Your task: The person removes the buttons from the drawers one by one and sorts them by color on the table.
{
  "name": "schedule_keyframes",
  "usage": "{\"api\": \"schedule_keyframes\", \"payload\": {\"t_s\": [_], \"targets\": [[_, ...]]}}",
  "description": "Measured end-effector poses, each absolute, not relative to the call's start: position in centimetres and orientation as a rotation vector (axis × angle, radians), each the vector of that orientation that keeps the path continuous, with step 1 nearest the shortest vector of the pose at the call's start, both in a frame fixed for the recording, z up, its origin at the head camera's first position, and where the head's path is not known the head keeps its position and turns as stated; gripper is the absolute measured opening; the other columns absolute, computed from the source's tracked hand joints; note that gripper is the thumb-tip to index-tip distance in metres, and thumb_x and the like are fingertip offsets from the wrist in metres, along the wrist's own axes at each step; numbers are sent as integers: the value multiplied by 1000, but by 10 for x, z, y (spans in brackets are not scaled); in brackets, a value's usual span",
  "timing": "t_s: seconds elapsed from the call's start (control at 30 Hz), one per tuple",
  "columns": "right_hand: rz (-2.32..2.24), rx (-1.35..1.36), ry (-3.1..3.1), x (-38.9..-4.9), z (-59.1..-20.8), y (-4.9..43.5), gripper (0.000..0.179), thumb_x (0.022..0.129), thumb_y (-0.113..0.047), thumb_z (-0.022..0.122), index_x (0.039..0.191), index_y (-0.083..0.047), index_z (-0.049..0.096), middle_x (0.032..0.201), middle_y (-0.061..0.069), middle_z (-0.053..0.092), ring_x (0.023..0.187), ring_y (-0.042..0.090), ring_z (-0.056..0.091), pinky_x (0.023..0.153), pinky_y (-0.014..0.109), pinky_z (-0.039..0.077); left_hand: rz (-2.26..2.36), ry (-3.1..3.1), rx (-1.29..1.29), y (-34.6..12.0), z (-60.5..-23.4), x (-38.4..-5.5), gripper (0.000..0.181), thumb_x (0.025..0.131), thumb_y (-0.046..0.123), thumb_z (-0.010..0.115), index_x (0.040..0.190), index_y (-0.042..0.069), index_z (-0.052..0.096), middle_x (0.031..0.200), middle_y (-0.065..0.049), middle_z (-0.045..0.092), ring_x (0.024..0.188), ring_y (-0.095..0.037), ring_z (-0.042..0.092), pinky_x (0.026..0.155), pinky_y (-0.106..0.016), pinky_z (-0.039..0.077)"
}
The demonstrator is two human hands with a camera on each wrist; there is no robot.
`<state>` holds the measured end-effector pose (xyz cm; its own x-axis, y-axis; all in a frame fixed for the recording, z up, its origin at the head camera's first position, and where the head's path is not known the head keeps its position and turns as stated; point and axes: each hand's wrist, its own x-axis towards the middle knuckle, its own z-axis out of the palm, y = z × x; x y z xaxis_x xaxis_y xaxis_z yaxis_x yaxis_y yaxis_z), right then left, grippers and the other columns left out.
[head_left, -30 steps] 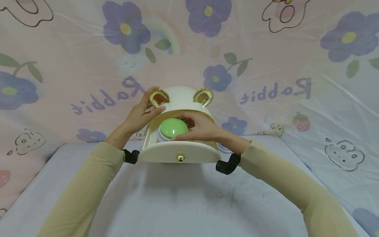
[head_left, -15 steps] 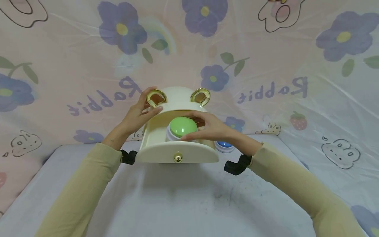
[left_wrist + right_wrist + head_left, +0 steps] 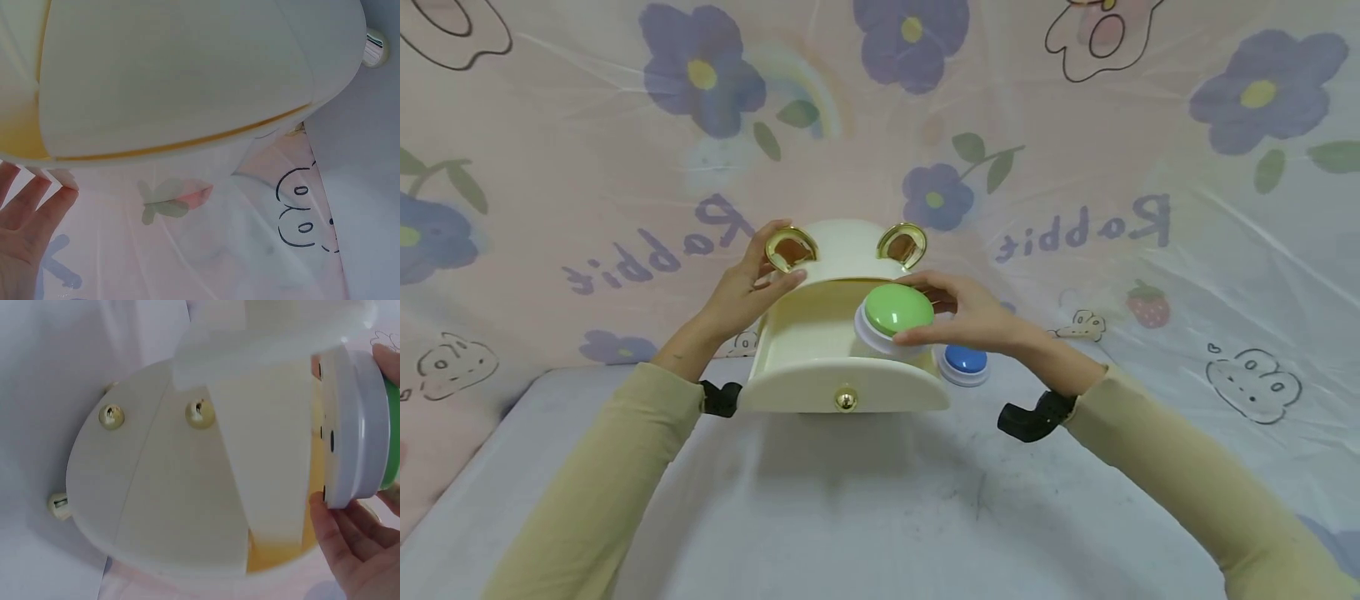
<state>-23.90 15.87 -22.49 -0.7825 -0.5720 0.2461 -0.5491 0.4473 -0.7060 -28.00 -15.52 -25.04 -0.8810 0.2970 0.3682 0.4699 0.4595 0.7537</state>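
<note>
A cream drawer box (image 3: 850, 248) with gold bear ears stands on the table, its drawer (image 3: 797, 384) pulled out toward me. My left hand (image 3: 741, 287) rests on the box's upper left, the thumb in front of the left ear and the fingers behind it. In the left wrist view, its fingertips touch the box's edge. My right hand (image 3: 973, 312) pinches a green push button (image 3: 898, 308) by its white base, thumb at the front and fingers at the far side. The button is tilted above the drawer's right end. Its underside with dark holes faces the right wrist view.
A blue push button (image 3: 966, 358) with a white base lies on the table just right of the drawer. Gold balls (image 3: 200, 414) stud the cream box. White cloth covers the table (image 3: 880, 517), and a patterned curtain (image 3: 1045, 108) hangs behind.
My right hand has moved the green push button rightward, up and out of the drawer's middle to its right end. The blue push button has come into fuller view. My left hand stays on the box.
</note>
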Motion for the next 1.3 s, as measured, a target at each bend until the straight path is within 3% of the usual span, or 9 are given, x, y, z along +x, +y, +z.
{"api": "schedule_keyframes", "payload": {"t_s": [0.73, 1.3], "targets": [[-1222, -924, 2776, -236, -225, 200, 62, 79, -27, 78, 135, -18, 53, 126, 0, 58, 110, 16, 58, 96, 39, 46, -1357, -2532, -657, -160, -248, -280, 68, 96, 37, 57, 147, 45, 14, 146, -15, 41, 136, -42, 36, 111, -55, 32], [-1190, -848, 2813, -233, -234, 229, 60, 83, -23, 75, 137, -15, 50, 128, 2, 57, 112, 17, 58, 93, 28, 48, -1361, -2529, -657, -159, -247, -278, 67, 95, 38, 57, 146, 48, 15, 145, -14, 42, 137, -42, 37, 110, -55, 32]]}}
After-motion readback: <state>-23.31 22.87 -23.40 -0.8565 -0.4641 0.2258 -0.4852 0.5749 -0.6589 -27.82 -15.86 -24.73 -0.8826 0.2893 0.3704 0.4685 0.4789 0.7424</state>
